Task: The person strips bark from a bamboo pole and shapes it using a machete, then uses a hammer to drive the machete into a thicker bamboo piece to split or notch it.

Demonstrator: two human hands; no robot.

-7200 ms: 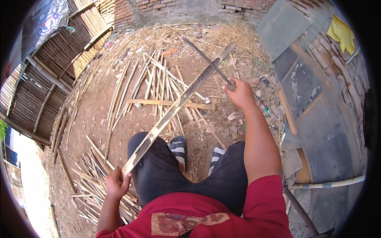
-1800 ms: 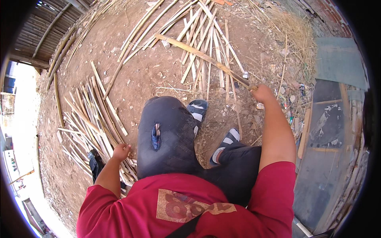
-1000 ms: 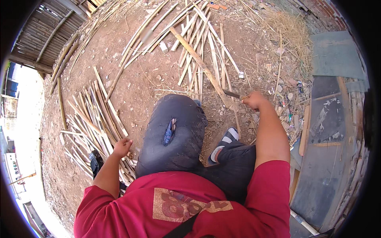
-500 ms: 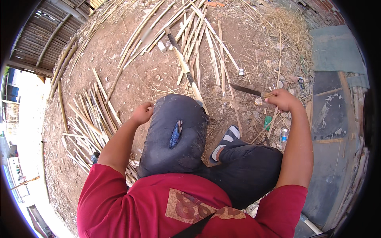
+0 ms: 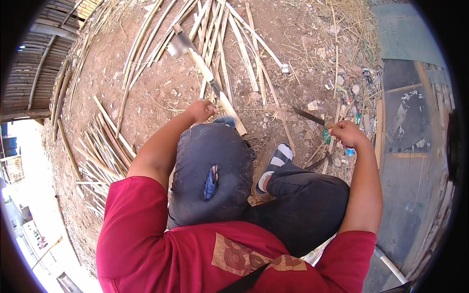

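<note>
My right hand (image 5: 348, 134) is closed round the wooden handle of a long knife (image 5: 310, 117), whose dark blade points left over the ground. Beyond my raised knee, my left hand (image 5: 201, 111) has its fingers curled in, with nothing visible in them. Close to its fingertips, a long pole (image 5: 225, 105) with pale and dark stretches slants from the far left down toward my foot. Its far end is partly blurred. I cannot tell whether my left hand touches it.
Pale split strips (image 5: 220, 49) lie fanned out ahead, and another bundle of strips (image 5: 100, 156) lies left. Dry straw (image 5: 351, 29) and litter cover the ground at the right, beside dark panels (image 5: 408, 117). My sandalled foot (image 5: 276, 163) rests between my legs.
My left hand has moved forward and right, from beside my knee toward the pole. My right hand still grips the knife, slightly lower in the view. The view itself has shifted.
</note>
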